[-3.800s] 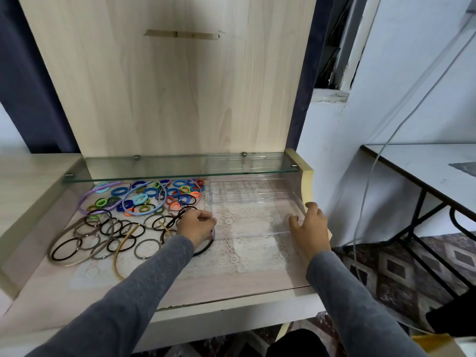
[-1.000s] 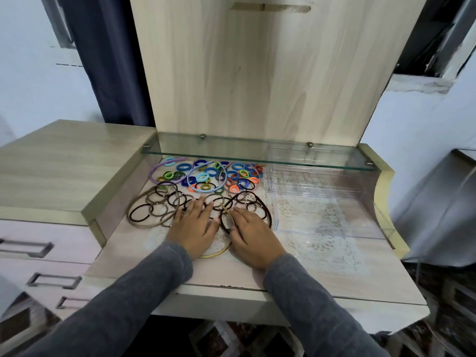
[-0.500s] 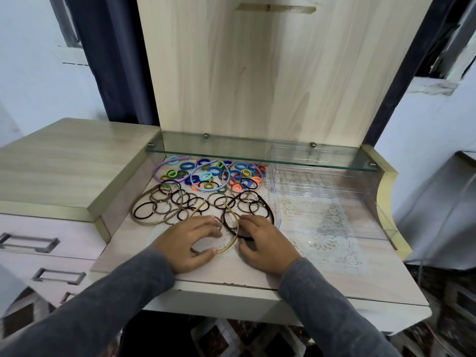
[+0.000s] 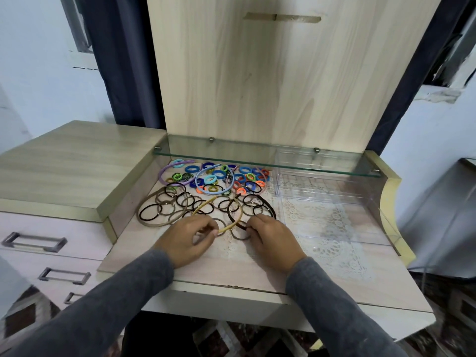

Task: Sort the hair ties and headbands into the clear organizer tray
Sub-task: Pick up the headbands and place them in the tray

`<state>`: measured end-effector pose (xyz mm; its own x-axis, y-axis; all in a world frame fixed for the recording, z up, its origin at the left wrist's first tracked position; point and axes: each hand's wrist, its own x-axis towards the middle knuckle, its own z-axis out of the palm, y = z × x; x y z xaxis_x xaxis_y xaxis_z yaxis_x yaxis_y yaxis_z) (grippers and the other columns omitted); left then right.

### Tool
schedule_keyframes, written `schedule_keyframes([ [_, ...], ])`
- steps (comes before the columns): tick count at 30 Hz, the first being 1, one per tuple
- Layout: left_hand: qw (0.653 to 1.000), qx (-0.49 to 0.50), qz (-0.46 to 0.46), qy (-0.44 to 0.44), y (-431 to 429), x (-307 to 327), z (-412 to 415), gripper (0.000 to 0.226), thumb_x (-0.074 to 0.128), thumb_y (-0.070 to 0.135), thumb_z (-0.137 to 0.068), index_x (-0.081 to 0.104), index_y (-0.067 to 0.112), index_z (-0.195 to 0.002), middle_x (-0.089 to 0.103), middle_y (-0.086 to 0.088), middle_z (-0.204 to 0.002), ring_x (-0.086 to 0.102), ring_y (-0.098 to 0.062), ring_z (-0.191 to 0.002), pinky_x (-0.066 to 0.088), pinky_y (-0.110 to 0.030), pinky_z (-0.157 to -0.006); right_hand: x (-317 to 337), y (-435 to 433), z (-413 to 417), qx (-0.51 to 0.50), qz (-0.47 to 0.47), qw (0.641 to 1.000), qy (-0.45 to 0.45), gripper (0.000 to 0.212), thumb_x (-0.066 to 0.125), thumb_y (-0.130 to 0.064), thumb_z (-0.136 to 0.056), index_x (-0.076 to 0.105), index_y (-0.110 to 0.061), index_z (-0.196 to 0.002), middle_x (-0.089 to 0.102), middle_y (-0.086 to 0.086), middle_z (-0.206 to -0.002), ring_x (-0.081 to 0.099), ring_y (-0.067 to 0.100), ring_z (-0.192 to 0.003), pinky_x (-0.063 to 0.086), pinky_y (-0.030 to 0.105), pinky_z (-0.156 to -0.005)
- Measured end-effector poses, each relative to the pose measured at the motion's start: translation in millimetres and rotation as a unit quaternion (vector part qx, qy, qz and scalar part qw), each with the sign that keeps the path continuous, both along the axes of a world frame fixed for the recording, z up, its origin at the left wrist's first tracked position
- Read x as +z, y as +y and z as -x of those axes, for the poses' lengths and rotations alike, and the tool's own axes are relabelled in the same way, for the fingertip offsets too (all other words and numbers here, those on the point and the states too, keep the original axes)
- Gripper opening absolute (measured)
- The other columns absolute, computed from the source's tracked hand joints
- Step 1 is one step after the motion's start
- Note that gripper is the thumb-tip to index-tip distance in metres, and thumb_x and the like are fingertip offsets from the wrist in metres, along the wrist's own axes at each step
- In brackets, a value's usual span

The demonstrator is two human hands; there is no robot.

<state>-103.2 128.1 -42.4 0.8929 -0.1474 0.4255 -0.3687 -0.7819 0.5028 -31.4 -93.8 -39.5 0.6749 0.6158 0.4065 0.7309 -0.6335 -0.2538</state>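
Note:
A spread of hair ties and headbands lies on the left half of the desk: small colourful ties [image 4: 219, 177] at the back, black and brown ties [image 4: 180, 202] in front. My left hand [image 4: 184, 240] pinches one end of a thin gold headband [image 4: 238, 215], which arches up off the desk. My right hand [image 4: 270, 238] rests just right of it, fingertips on a dark brown headband [image 4: 268, 210]. The clear organizer tray [image 4: 334, 202] stands to the right, with nothing in it that I can see.
A glass shelf [image 4: 257, 155] overhangs the back of the desk above the ties and the tray. An upright wooden panel [image 4: 270, 73] stands behind. A raised cabinet top [image 4: 64, 163] with drawers borders the left. A lace mat [image 4: 322, 228] lies under the tray.
Both hands came together at the front of the pile. My left hand closed on the gold headband's end and lifted it; my right hand slid onto the dark brown headband.

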Motion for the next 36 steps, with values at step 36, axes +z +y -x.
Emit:
schedule_keyframes([
  [36,0.871,0.114,0.466,0.105,-13.6,112.2,-73.1,0.021,0.048,0.010,-0.100,0.062,0.014,-0.115,0.069,-0.005,-0.105,0.069,-0.011,-0.069,0.057,-0.023,-0.054,123.4,26.3,-62.8,-0.020,-0.363,0.856,0.369,0.007,0.058,-0.007,-0.094,0.059,-0.011,-0.088,0.071,0.006,-0.085,0.066,0.010,-0.057,0.055,0.021,-0.055],
])
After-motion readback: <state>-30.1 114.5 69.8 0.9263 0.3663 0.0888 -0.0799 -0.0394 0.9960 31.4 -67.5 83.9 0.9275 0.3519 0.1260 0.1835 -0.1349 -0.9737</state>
